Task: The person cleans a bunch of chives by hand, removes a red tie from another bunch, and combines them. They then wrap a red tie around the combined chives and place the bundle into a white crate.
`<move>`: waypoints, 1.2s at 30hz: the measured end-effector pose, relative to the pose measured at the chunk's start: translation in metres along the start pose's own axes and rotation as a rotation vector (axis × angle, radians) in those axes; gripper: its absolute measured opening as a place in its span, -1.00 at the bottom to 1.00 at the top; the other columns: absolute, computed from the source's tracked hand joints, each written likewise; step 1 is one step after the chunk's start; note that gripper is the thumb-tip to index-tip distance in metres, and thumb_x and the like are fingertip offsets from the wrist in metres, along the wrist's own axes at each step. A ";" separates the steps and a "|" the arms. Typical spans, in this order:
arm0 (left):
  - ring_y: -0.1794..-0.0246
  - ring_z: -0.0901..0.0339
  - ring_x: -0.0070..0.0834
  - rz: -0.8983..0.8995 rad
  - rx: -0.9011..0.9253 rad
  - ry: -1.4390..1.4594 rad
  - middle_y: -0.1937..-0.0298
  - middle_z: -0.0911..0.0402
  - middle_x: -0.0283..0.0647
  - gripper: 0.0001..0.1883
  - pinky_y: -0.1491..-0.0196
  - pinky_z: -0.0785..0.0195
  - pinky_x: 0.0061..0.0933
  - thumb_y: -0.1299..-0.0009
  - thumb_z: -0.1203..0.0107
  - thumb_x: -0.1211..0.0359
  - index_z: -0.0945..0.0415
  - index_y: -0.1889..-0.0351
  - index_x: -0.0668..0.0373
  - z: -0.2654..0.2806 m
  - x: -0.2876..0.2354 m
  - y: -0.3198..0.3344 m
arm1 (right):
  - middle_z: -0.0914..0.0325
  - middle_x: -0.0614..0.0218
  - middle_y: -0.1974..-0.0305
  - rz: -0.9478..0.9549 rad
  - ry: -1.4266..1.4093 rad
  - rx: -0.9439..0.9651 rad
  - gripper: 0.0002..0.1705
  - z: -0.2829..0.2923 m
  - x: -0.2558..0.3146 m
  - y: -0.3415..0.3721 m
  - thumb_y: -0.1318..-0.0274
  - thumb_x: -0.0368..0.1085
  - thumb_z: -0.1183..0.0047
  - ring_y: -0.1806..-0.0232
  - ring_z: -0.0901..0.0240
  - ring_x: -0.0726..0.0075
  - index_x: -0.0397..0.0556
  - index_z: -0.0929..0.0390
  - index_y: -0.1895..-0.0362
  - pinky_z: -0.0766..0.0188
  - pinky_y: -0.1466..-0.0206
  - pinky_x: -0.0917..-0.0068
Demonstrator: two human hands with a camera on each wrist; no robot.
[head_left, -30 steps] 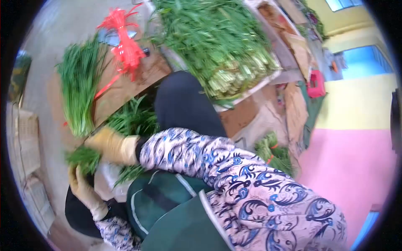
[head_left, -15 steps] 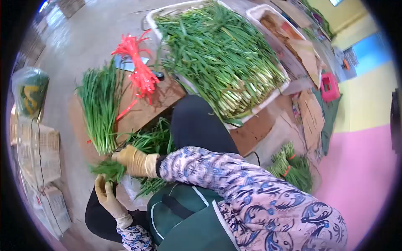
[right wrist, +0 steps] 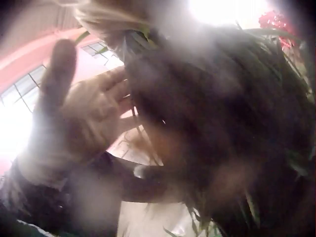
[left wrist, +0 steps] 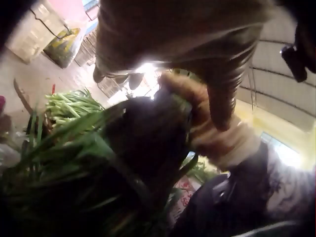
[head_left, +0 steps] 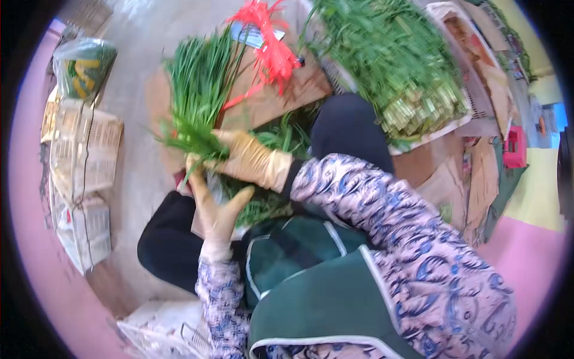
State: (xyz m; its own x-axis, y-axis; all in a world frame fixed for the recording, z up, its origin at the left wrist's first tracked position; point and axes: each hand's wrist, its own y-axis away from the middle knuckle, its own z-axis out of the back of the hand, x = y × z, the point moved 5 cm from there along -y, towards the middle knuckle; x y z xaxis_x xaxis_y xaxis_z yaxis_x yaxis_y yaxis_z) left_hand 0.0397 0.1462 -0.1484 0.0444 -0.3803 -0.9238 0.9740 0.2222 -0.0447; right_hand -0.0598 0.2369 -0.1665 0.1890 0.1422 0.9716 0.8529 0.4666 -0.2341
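Observation:
In the head view my gloved right hand (head_left: 248,158) grips a bunch of long green leafy stalks (head_left: 200,140), leaf tips out to the left. My gloved left hand (head_left: 212,206) lies just below it, thumb spread wide and fingertips right at the leaves. The right wrist view shows the left palm (right wrist: 91,116) with its fingers fairly straight beside the dark leaf mass. Behind the bunch, a larger bundle of green stalks (head_left: 200,78) lies on a brown board (head_left: 287,105). More loose greens (head_left: 257,209) lie below the right hand, at my lap.
Red plastic ties (head_left: 269,51) lie on the board beside the bundle. A large white crate (head_left: 442,131) heaped with green stalks (head_left: 388,60) stands beyond my knee. White baskets (head_left: 89,155) and a filled plastic bag (head_left: 86,69) stand at left.
The head view has turned, shifting the scene rightward. My right hand keeps its grip on the bunch, which shows more long leaves. My left thumb has spread away from the fingers.

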 end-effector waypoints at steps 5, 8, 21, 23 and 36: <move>-0.14 -0.43 -0.46 -0.006 0.028 0.357 -0.19 -0.45 -0.21 -0.11 -0.15 -0.36 -0.43 0.05 -0.48 0.53 -0.26 -0.29 0.30 -0.019 0.029 -0.015 | -0.63 0.15 0.31 0.035 0.121 0.162 -0.59 -0.011 0.020 -0.003 0.14 -0.20 -0.31 0.18 -0.57 0.11 0.07 -0.64 0.10 -0.46 0.07 0.28; -0.03 -0.49 -0.53 -0.033 -0.071 0.566 -0.07 -0.55 -0.27 -0.23 -0.08 -0.41 -0.46 0.06 -0.49 0.54 -0.40 -0.18 0.29 -0.016 0.001 -0.021 | -0.63 0.17 0.32 0.105 -0.029 0.214 -0.63 -0.011 0.046 -0.012 0.18 -0.16 -0.33 0.24 -0.58 0.13 0.02 -0.65 0.21 -0.49 0.13 0.34; 0.32 -0.57 -0.58 -0.087 0.024 0.293 0.37 -0.68 -0.35 -0.71 0.09 -0.44 -0.46 0.09 -0.55 0.37 -0.68 0.43 0.21 -0.002 0.012 -0.043 | -0.61 0.18 0.31 -0.079 0.049 0.175 -0.57 -0.021 0.017 -0.026 0.26 -0.11 -0.36 0.23 -0.58 0.19 -0.03 -0.67 0.23 -0.49 0.09 0.40; 0.29 -0.57 -0.56 -0.074 0.078 0.257 0.33 -0.68 -0.33 -0.67 0.07 -0.44 -0.44 0.06 -0.53 0.32 -0.68 0.38 0.20 0.003 0.020 -0.043 | -0.61 0.20 0.33 -0.065 -0.025 0.160 -0.62 -0.022 0.024 -0.025 0.26 -0.18 -0.36 0.27 -0.55 0.26 -0.09 -0.65 0.28 -0.48 0.12 0.40; 0.10 -0.53 -0.49 -0.087 0.058 0.168 0.08 -0.63 -0.22 -0.60 -0.04 -0.39 -0.41 -0.15 -0.36 0.25 -0.58 0.10 0.23 -0.026 0.107 -0.023 | -0.52 0.17 0.18 0.074 0.440 -0.068 -0.56 -0.032 -0.023 0.025 0.26 -0.23 -0.35 0.15 -0.45 0.06 -0.02 -0.54 0.19 -0.39 0.09 0.28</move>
State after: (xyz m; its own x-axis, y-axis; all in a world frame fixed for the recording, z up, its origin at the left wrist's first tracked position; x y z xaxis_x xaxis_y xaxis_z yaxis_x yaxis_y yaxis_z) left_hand 0.0159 0.1239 -0.2557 -0.0739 -0.2396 -0.9680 0.9839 0.1407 -0.1100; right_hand -0.0274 0.2173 -0.1935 0.4270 -0.2190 0.8773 0.8566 0.4086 -0.3149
